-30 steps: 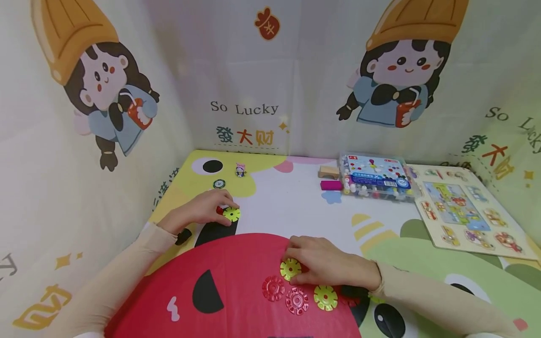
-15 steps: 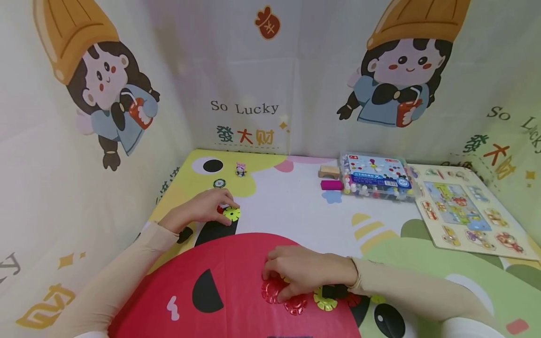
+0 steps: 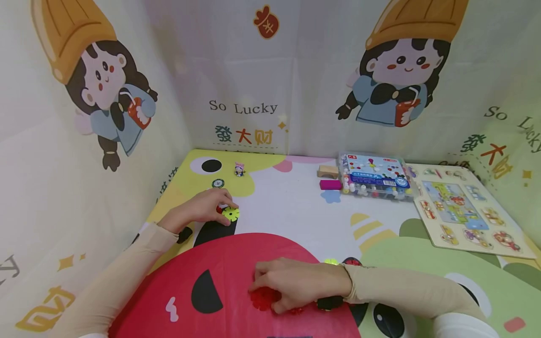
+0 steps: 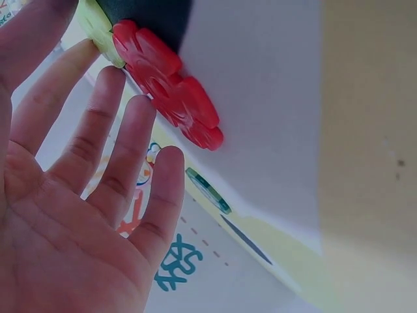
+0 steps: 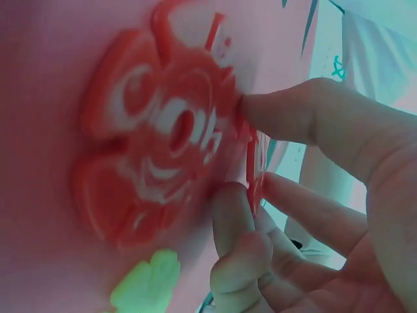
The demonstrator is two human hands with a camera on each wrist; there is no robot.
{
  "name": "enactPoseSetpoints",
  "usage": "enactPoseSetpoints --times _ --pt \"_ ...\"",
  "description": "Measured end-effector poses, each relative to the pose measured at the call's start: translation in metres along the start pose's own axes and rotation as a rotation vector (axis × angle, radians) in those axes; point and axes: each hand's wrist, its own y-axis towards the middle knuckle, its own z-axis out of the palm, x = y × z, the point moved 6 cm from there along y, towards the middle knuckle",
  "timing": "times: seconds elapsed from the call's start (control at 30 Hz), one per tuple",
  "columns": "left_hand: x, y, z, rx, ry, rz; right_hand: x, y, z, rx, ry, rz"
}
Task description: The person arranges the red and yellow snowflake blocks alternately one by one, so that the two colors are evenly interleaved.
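Observation:
My left hand (image 3: pixel 209 207) pinches a yellow-green notched plastic disc (image 3: pixel 231 214) between thumb and forefinger at the table's left. A red notched disc (image 4: pixel 166 85) lies against its far side, near the other fingertips in the left wrist view. My right hand (image 3: pixel 302 283) is low over the red printed area at front centre. Its thumb and fingers pinch a red notched disc (image 5: pixel 253 163), seen nearly edge-on in the right wrist view. Beside it a second red disc (image 5: pixel 153 137) lies flat, with a green one (image 5: pixel 148 283) close by. The right hand partly hides these discs.
Past the right wrist show another yellow-green disc (image 3: pixel 331 261) and a red disc (image 3: pixel 351 261). At the back stand a small figure (image 3: pixel 239 169), a round token (image 3: pixel 218 183), a wooden block (image 3: pixel 328 172), a magenta block (image 3: pixel 330 185), a clear case (image 3: pixel 376 176) and a puzzle board (image 3: pixel 435 234).
My right hand has moved left and towards me, from a yellow-green disc to the red one it now pinches. Discs beyond its wrist have come into view. The left hand stays put.

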Motion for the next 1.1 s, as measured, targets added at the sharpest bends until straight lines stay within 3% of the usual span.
enactPoseSetpoints --times 0.33,0.5,0.63,0.83,1.1 --pt "0.0 0.0 0.001 0.001 0.026 0.002 -0.009 0.005 -0.011 -0.137 -0.158 -0.033" --pt "0.0 0.0 0.001 -0.004 0.024 -0.004 -0.05 0.021 -0.041 -0.274 -0.147 0.085" --pt "0.001 0.001 0.0 0.004 0.03 -0.016 -0.092 0.042 -0.068 -0.355 -0.117 0.237" --pt "-0.003 0.002 -0.002 0.002 0.041 -0.006 -0.122 0.073 -0.076 -0.306 -0.123 0.346" --pt "-0.004 0.001 -0.001 0.018 0.015 -0.04 -0.127 0.084 -0.067 -0.26 -0.122 0.375"
